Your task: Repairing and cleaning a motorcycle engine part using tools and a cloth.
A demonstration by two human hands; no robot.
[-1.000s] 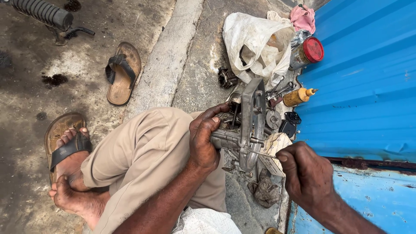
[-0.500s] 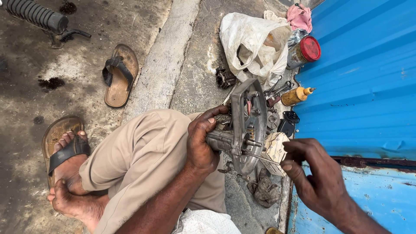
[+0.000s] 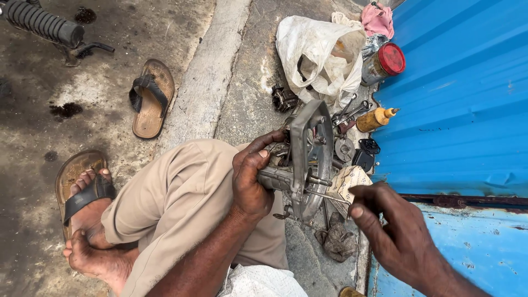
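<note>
My left hand [image 3: 252,177] grips a grey metal engine casing [image 3: 304,159], held on edge above my bent knee in tan trousers. A thin metal rod [image 3: 324,194] sticks out of the casing toward my right hand [image 3: 393,231]. The fingers of my right hand pinch the end of that rod, next to a small patterned cardboard box [image 3: 348,181]. The casing hides part of the tools lying behind it.
Against the blue metal wall [image 3: 456,110] lie a white plastic bag [image 3: 316,52], a red-lidded jar [image 3: 384,63], a yellow oil bottle [image 3: 375,119], wrenches and small black parts. A dirty rag [image 3: 336,242] lies below the casing. A loose sandal [image 3: 148,98] rests on the concrete.
My left hand has turned the casing more on edge. My right hand has risen from a closed fist to the thin rod sticking out of the casing.
</note>
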